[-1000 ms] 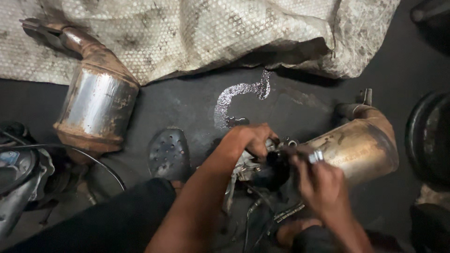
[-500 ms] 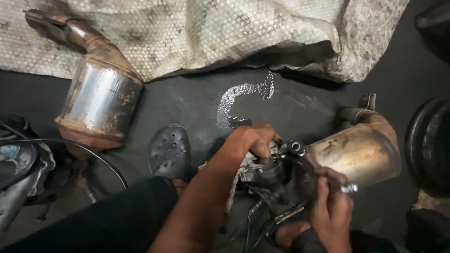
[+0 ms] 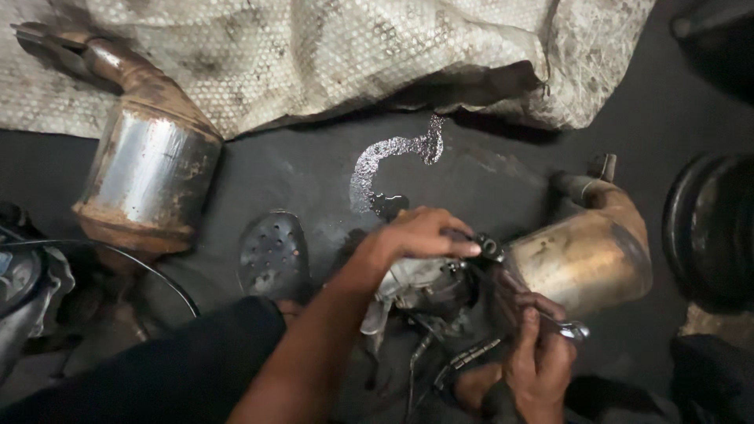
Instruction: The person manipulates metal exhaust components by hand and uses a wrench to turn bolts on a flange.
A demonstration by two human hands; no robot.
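On the dark oily floor (image 3: 298,165), the left hand (image 3: 420,235) presses closed fingers on a greasy metal part (image 3: 428,286) beside 1 rusty catalytic converter (image 3: 581,259). Below it, the right hand (image 3: 542,353) is clamped around a small wrench (image 3: 569,328).

Rusty silver-brown canister (image 3: 151,177), dimpled off-white sheet (image 3: 314,55) (smudged grey), black perforated sandal (image 3: 273,253), tarnished brass-coloured canister (image 3: 585,259).

- Dark, oily floor (image 3: 298,169) is carrying everything.
- A dirty quilted sheet (image 3: 330,55) is lying across it.
- Two rusty exhaust canisters (image 3: 149,177) (image 3: 585,259) are resting there.
- A shiny spill (image 3: 385,161) is pooling between them.
- A perforated sandal (image 3: 273,253) is sitting nearby.
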